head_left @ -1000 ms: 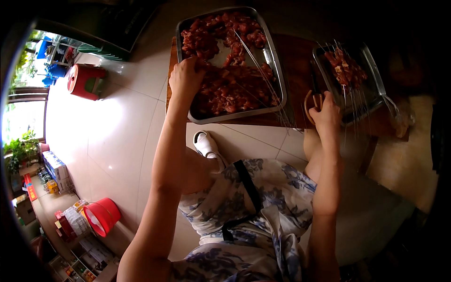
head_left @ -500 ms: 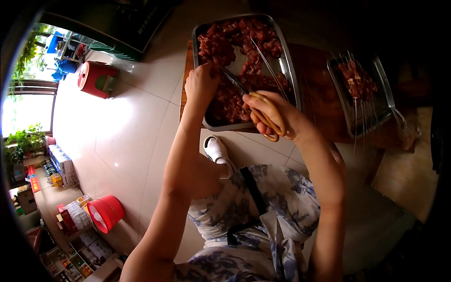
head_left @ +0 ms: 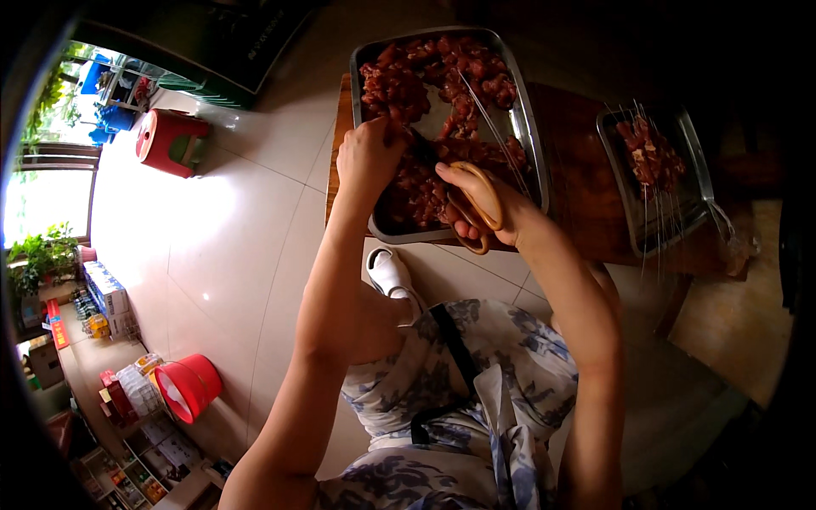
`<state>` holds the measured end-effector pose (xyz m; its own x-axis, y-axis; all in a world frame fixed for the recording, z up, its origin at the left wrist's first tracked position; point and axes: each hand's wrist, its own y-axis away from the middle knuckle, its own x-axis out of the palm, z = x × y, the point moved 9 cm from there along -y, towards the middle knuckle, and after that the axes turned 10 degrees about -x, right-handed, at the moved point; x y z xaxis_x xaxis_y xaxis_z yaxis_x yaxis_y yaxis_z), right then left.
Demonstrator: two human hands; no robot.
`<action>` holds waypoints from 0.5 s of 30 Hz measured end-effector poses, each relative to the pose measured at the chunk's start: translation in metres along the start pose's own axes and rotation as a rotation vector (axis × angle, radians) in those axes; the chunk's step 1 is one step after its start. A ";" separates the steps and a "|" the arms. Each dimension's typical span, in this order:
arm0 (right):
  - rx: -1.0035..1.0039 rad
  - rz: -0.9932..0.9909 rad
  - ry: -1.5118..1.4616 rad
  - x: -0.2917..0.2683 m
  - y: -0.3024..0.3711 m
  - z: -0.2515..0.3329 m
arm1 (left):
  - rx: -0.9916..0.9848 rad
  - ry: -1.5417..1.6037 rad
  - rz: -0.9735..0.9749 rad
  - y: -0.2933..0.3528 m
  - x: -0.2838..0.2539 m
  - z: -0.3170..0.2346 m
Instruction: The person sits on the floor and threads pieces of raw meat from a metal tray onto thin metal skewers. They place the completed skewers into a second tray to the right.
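Note:
Over a metal tray (head_left: 544, 191) of raw meat pieces (head_left: 399, 89), my right hand (head_left: 480, 204) is closed around the tan looped handles of a pair of scissors (head_left: 486, 194). The dark blades point up and left, toward my left hand (head_left: 370, 157). That hand is closed at the tray's left side, its fingertips pinched on what looks like a piece of meat, mostly hidden by the fingers. Several thin metal skewers (head_left: 493, 123) lie slanted across the tray's right part. A patch of bare tray bottom shows between the heaps of meat.
A wooden table (head_left: 578, 161) carries the tray. To the right, a second metal tray (head_left: 707, 170) holds skewered meat (head_left: 650, 157), with skewer ends sticking out over its near edge. A clear plastic bag (head_left: 735, 246) lies beside it. On the floor at left stand a red stool (head_left: 161, 140) and a red bucket (head_left: 195, 387).
The scissors have turned a little, their handles shifting left and down, and the blades now look darker. My left hand stays near the same place, still pinched.

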<state>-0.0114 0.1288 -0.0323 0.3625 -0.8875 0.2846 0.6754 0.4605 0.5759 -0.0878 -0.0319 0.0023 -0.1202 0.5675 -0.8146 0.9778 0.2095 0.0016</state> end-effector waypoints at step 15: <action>-0.206 -0.060 0.147 -0.006 -0.011 0.015 | -0.035 -0.025 0.121 0.012 -0.001 -0.008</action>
<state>-0.0305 0.1290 -0.0289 0.3968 -0.9084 0.1315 0.8098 0.4139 0.4157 -0.0774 -0.0234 0.0077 0.0035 0.5701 -0.8215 0.9783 0.1682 0.1209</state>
